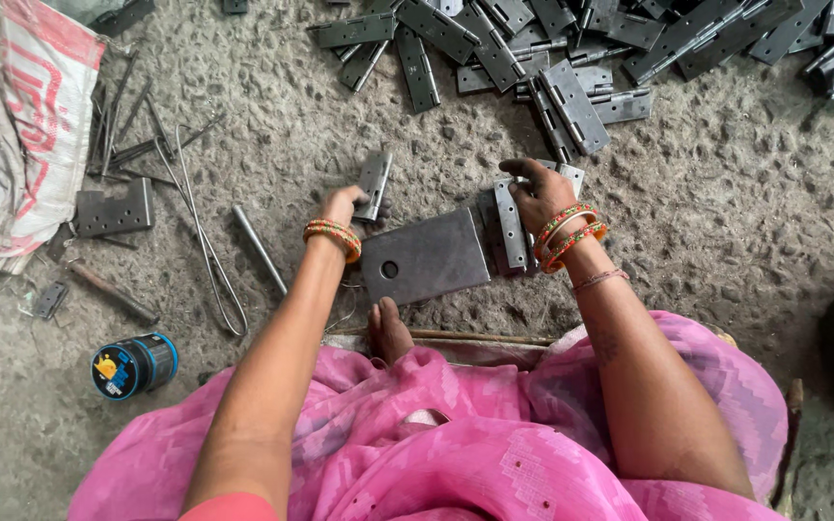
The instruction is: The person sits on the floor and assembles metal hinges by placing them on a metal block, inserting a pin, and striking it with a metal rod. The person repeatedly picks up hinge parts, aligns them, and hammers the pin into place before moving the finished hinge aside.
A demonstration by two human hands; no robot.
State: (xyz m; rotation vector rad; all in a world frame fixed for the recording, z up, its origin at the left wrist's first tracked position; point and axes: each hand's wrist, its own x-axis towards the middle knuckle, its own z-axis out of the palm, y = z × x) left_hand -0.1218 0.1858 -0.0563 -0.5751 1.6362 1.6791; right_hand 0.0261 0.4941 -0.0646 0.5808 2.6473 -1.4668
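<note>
Left hand (343,205) pinched a hinge leaf (374,184), long axis upright, above the steel plate's (424,259) left corner; right hand (538,193), fingers curled, gripped stacked hinges (512,227) at its right edge.

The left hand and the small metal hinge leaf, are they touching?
Touching. The head view shows the left hand with its fingers closed around the lower edge of the small hinge leaf, which is lifted above the ground.
</note>
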